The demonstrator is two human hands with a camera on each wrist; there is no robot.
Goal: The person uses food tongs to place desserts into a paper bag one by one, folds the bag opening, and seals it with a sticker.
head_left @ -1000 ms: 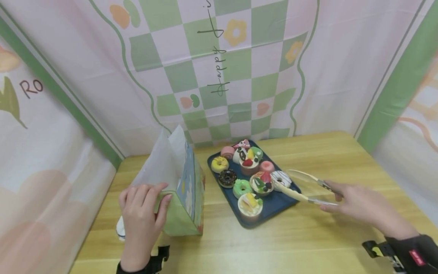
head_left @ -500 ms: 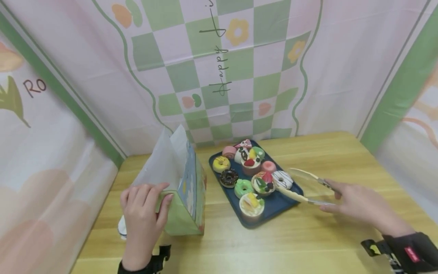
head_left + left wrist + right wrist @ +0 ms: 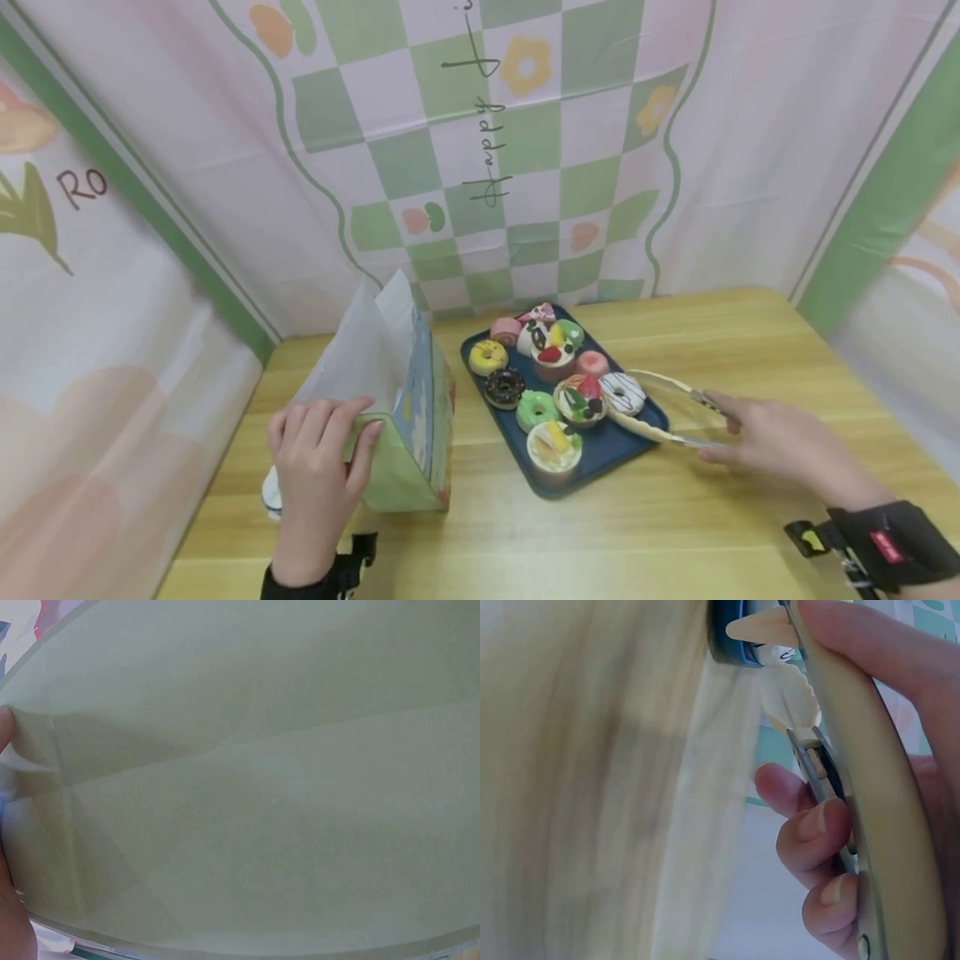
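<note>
The left hand (image 3: 318,454) pinches the near rim of a green and blue printed paper bag (image 3: 401,471) between thumb and fingers. The right hand (image 3: 780,446) curls round a pair of cream-tipped metal tongs (image 3: 639,427), the fingers wrapped about a smooth, gently curved handle. The tongs stand apart, their tips on either side of a white ring doughnut with dark drizzled lines (image 3: 634,398); whether they touch it cannot be told.

The bag stands upright near the left edge of the tabletop (image 3: 570,550), its pale, creased mouth gaping; what lies inside is hidden. Right of it, towards the far edge, lies a dark blue rectangular tray (image 3: 603,454) with rounded corners and a low rim. The drizzled doughnut sits by its right corner. At its left corner is a glossy yellow ring doughnut (image 3: 478,362), then a speckled dark brown one (image 3: 493,392) and a scalloped green one (image 3: 527,413). A cream-topped cup cake with yellow pieces (image 3: 553,458) fills the near corner, and a fruit tart with a red strawberry (image 3: 580,410) sits beside the drizzled doughnut. The tabletop shows pale wood grain.
</note>
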